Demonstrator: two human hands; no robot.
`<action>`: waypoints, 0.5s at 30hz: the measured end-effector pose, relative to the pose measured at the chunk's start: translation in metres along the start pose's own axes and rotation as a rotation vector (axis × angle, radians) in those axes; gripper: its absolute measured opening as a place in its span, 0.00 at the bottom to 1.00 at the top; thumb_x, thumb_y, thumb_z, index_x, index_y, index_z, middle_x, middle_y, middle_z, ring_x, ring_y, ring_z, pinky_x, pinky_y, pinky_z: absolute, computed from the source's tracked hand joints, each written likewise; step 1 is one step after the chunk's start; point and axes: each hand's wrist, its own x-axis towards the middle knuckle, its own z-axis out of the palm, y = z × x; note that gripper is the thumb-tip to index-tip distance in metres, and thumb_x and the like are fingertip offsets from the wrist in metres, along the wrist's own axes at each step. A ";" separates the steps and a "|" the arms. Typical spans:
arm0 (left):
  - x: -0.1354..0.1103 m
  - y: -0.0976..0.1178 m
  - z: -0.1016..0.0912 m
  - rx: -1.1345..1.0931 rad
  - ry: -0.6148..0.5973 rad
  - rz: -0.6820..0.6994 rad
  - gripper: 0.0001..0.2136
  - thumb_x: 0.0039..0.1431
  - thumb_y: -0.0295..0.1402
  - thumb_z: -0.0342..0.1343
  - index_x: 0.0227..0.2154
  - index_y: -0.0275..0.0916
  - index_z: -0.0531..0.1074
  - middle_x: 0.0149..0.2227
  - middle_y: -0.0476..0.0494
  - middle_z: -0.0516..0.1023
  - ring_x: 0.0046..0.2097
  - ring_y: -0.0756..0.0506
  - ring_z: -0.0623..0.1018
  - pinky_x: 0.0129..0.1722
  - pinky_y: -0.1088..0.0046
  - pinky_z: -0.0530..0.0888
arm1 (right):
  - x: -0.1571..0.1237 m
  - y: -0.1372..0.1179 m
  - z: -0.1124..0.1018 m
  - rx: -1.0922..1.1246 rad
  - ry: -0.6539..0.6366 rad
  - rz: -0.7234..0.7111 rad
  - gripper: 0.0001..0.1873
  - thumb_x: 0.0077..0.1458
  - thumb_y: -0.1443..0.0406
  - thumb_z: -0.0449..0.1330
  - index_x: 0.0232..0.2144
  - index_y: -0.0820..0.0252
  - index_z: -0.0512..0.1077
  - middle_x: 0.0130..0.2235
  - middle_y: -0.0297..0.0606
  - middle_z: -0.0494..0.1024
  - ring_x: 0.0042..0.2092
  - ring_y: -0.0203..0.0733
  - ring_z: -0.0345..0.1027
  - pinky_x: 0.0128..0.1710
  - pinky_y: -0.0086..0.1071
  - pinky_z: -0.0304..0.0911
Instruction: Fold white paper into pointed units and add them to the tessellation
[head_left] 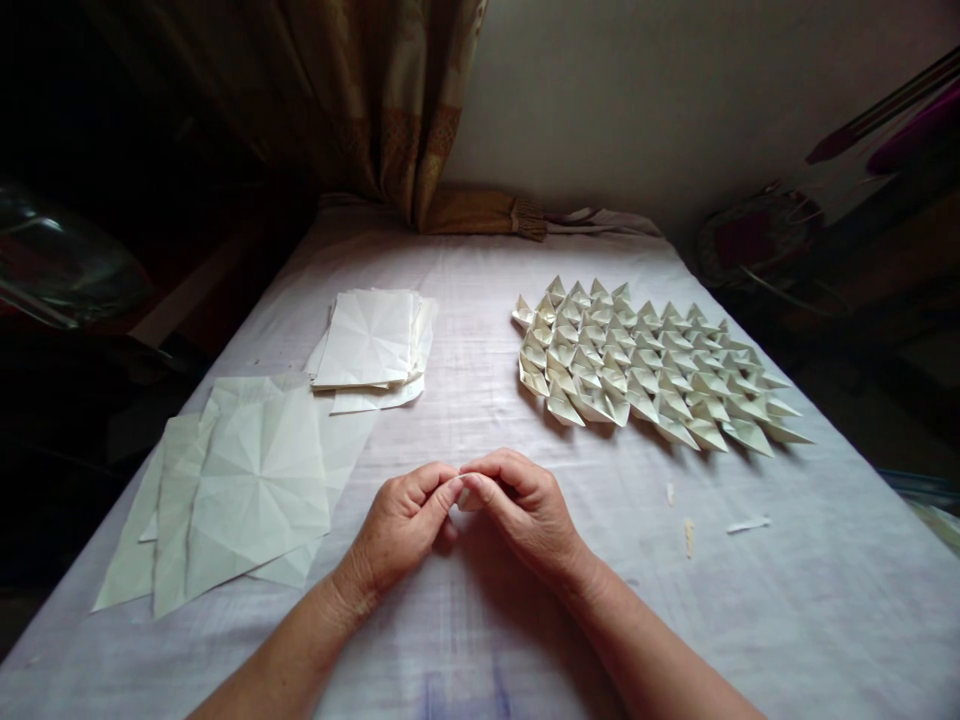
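Note:
My left hand [411, 512] and my right hand [531, 508] meet over the near middle of the table, thumbs and fingertips pinched together. Between them is a small piece of folded paper [468, 498], mostly hidden by the fingers, so its shape does not show. To the right beyond my hands stand several rows of pointed, boat-like folded paper pieces [645, 365], set close together. Large creased paper sheets [259, 480] lie overlapping to the left of my left hand. Farther back is a stack of smaller creased sheets [367, 335].
A pale cloth [480, 640] covers the table. Small paper scraps [689, 538] and a thin white paper strip [748, 525] lie right of my right hand. A patterned curtain [420, 130] hangs at the back, its folded end on the table. A clear container [67, 260] shows at far left.

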 end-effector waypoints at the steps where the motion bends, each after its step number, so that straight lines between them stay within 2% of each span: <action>1: 0.000 -0.001 0.000 0.004 0.021 -0.007 0.16 0.63 0.45 0.51 0.29 0.38 0.72 0.18 0.52 0.71 0.18 0.53 0.67 0.18 0.81 0.62 | 0.000 0.001 0.000 0.016 -0.006 0.038 0.07 0.59 0.62 0.60 0.35 0.59 0.76 0.30 0.36 0.79 0.29 0.37 0.71 0.29 0.29 0.66; 3: 0.000 -0.002 0.000 0.004 0.066 -0.015 0.16 0.62 0.46 0.51 0.30 0.37 0.73 0.18 0.52 0.71 0.18 0.53 0.67 0.17 0.81 0.62 | -0.001 0.002 0.000 0.043 -0.035 0.107 0.09 0.59 0.61 0.59 0.35 0.60 0.75 0.31 0.37 0.80 0.29 0.36 0.71 0.28 0.29 0.66; 5: 0.001 -0.001 -0.001 0.000 0.082 -0.020 0.17 0.61 0.47 0.52 0.30 0.37 0.73 0.18 0.52 0.71 0.18 0.53 0.67 0.17 0.81 0.61 | 0.000 0.002 -0.001 0.048 -0.066 0.129 0.11 0.61 0.61 0.57 0.30 0.60 0.73 0.29 0.37 0.80 0.28 0.36 0.71 0.30 0.29 0.67; 7: 0.001 0.002 -0.002 -0.011 0.055 -0.021 0.18 0.61 0.48 0.52 0.29 0.37 0.73 0.17 0.52 0.70 0.18 0.53 0.66 0.17 0.81 0.62 | 0.000 0.001 -0.002 0.007 -0.059 0.086 0.13 0.62 0.61 0.56 0.27 0.59 0.72 0.27 0.36 0.79 0.29 0.36 0.71 0.31 0.29 0.67; 11: 0.001 0.004 -0.002 -0.044 -0.021 -0.014 0.15 0.58 0.46 0.56 0.31 0.37 0.74 0.21 0.51 0.72 0.21 0.53 0.69 0.22 0.79 0.66 | 0.001 0.001 -0.004 -0.100 0.004 -0.008 0.11 0.60 0.64 0.57 0.26 0.58 0.71 0.26 0.34 0.77 0.29 0.36 0.70 0.30 0.28 0.65; 15: 0.002 0.000 -0.001 -0.076 -0.002 -0.028 0.14 0.57 0.44 0.57 0.29 0.36 0.74 0.23 0.50 0.72 0.22 0.53 0.69 0.22 0.80 0.65 | 0.001 0.001 -0.004 -0.048 -0.042 0.024 0.11 0.61 0.64 0.57 0.27 0.59 0.72 0.27 0.36 0.79 0.30 0.37 0.72 0.33 0.29 0.67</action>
